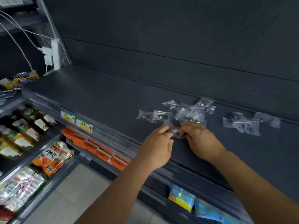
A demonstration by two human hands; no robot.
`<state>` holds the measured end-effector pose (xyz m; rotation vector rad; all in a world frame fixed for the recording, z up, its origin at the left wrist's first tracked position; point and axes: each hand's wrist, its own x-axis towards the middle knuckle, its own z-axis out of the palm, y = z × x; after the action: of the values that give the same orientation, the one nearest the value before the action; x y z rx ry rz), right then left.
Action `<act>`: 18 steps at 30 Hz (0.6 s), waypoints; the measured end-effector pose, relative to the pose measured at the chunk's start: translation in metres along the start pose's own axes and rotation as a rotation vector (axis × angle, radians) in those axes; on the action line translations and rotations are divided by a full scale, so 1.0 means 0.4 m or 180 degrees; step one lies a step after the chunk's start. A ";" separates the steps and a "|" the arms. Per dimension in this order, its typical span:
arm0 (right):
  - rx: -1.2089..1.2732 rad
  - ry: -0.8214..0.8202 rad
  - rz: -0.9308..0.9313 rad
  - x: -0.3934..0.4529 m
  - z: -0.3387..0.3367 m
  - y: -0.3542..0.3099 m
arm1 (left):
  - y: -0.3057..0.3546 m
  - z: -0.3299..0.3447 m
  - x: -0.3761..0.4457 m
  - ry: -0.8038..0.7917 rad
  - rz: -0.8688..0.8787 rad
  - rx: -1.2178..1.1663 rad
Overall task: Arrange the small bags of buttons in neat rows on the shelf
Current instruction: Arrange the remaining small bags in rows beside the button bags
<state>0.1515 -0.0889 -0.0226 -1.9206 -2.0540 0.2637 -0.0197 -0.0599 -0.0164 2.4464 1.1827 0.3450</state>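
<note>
Several small clear bags of buttons lie on the dark shelf (pixel 100 97). Two bags (pixel 153 116) sit side by side at the left. A loose pile (pixel 192 111) lies behind my hands. Another cluster (pixel 247 122) lies to the right. My left hand (pixel 157 147) and my right hand (pixel 199 139) meet over the shelf's front part. Together they pinch one small clear bag (pixel 174 127) between their fingertips, each at one end.
A white power strip (pixel 55 54) with plugs and cables hangs at the shelf's left end. Price tags (pixel 76 121) sit on the shelf's front rail. Below are orange packs (pixel 95 146), blue-yellow packets (pixel 186 199) and, at the left, bottles (pixel 24 126) and snack bags.
</note>
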 end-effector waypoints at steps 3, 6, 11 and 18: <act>0.0076 0.0195 0.0177 -0.019 -0.011 0.034 | 0.006 0.004 0.011 -0.0001 0.0204 -0.0187; 0.0179 0.0636 0.0540 -0.037 -0.017 0.033 | -0.004 0.002 0.031 0.0273 -0.0041 -0.0285; 0.0021 0.0495 0.1621 -0.042 -0.009 -0.016 | -0.016 0.004 0.058 0.0137 -0.0344 0.0193; 0.0592 0.0163 0.1750 -0.028 -0.008 -0.051 | -0.030 -0.006 0.075 -0.0029 -0.0652 -0.0187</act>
<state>0.1341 -0.1021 -0.0136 -2.3007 -1.3747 0.5015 -0.0107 -0.0289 -0.0183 2.2499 1.3842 0.3031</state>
